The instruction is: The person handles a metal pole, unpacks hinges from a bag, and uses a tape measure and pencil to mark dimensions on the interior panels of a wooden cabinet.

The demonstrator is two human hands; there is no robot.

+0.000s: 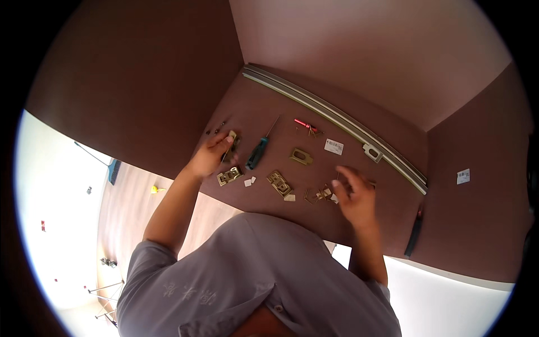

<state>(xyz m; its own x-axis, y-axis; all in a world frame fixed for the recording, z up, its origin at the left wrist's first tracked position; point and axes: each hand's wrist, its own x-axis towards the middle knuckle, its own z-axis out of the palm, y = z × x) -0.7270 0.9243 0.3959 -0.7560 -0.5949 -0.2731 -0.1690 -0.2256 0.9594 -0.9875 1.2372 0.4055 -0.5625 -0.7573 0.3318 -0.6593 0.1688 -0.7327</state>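
Left hand, head view: the person's left hand (210, 156) pinches a brass-coloured bracket (232, 137) above the brown panel (252, 104); a loose pinch could let it slip.
Right hand: the right hand (356, 196) hangs half-curled beside a pile of small hardware (323, 194); blur hides whether its fingertips hold anything, so its grip cannot be told.
Panel edge: the silver-and-brass fitting (229, 176) lies near it; a forearm's brush could knock it off.
Screwdriver: the teal-handled screwdriver (257, 153) lies just beside the left hand; a bump could roll it.
Brown compartment: its wall (320, 39) rises behind a metal rail (337, 118); hardware lies loose inside, untrayed, so small parts could mix or scatter.
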